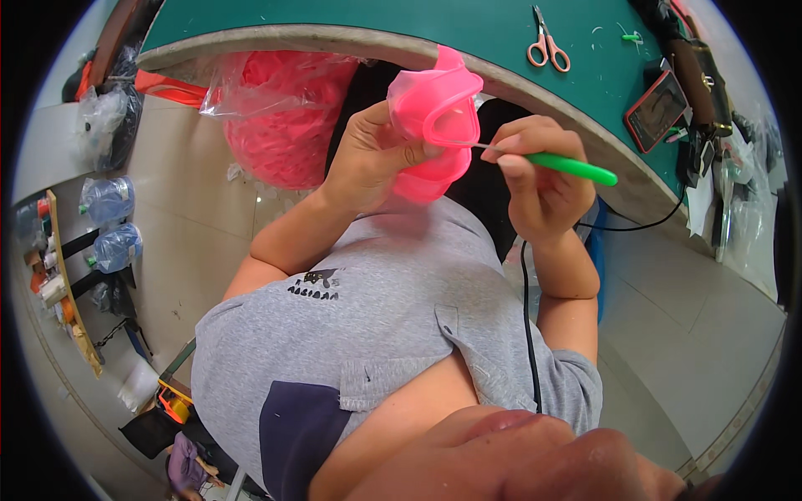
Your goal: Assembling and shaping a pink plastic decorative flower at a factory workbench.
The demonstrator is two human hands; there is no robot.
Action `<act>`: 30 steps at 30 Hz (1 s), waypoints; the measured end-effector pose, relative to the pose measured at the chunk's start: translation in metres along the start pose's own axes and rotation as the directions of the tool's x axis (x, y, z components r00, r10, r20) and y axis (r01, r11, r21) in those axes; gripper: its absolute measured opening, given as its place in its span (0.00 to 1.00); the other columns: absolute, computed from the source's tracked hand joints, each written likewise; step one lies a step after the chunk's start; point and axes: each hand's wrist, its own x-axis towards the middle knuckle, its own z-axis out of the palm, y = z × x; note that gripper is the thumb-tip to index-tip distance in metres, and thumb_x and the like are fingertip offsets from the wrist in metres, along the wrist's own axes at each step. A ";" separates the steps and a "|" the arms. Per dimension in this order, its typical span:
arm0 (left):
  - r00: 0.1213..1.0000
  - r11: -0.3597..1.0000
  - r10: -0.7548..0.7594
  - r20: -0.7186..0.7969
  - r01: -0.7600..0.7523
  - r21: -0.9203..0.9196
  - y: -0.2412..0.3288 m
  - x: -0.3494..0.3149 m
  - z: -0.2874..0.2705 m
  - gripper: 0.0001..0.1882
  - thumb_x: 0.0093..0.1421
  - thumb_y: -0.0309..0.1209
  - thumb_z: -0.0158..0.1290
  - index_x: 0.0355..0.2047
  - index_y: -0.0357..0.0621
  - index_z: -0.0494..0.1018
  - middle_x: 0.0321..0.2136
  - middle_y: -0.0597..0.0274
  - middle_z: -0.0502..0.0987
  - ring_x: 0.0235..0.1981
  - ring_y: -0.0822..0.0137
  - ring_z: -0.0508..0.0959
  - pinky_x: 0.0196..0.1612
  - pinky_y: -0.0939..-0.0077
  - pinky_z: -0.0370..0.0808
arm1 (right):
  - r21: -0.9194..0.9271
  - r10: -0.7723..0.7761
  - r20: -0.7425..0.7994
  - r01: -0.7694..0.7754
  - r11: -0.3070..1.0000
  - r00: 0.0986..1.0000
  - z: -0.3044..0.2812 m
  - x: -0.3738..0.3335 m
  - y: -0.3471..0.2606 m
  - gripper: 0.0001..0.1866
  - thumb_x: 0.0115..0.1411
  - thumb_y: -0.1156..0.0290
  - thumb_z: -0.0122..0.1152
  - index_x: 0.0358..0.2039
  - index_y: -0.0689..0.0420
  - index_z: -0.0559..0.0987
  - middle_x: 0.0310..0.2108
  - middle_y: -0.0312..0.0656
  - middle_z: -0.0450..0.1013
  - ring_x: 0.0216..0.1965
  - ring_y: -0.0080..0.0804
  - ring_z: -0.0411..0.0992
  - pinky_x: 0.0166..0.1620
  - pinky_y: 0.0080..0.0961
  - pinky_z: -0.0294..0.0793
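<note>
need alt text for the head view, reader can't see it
A left hand holds a pink goggle-like piece while the right hand puts a thin, green-handled tool to it. Scissors lie on a green table.

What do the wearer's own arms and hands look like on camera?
The left hand and right hand are ungloved; both forearms are bare. The heather-grey sleeves are short. A black cable runs near the right forearm.

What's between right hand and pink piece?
In the head view, the thin shaft of the green-handled tool runs from right hand to pink piece.
</note>
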 end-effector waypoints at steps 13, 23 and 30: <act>0.996 0.990 0.082 -0.048 -0.075 0.120 -0.002 0.002 0.002 0.17 0.53 0.20 0.57 0.45 0.41 0.73 0.39 0.64 0.77 0.43 0.73 0.74 0.48 0.74 0.72 | -0.503 -0.249 0.212 0.324 0.801 0.945 0.015 0.002 0.006 0.12 0.46 0.79 0.66 0.33 0.61 0.75 0.30 0.46 0.73 0.30 0.39 0.72 0.34 0.27 0.73; 0.990 0.964 -0.036 0.135 0.070 -0.255 0.002 0.004 -0.045 0.25 0.52 0.17 0.56 0.51 0.43 0.69 0.51 0.58 0.71 0.49 0.68 0.73 0.52 0.70 0.70 | -0.554 -0.293 -0.108 0.187 0.812 0.950 -0.040 0.010 0.037 0.04 0.61 0.81 0.51 0.37 0.66 0.70 0.33 0.54 0.75 0.32 0.37 0.76 0.36 0.28 0.77; 0.968 0.850 0.106 0.227 0.030 -0.526 0.028 0.001 -0.055 0.31 0.57 0.24 0.52 0.61 0.54 0.59 0.65 0.48 0.44 0.60 0.51 0.61 0.56 0.63 0.67 | -0.656 -0.193 -0.462 -0.187 0.731 0.866 -0.134 0.012 0.053 0.06 0.62 0.75 0.52 0.36 0.66 0.71 0.36 0.51 0.76 0.32 0.29 0.76 0.37 0.24 0.78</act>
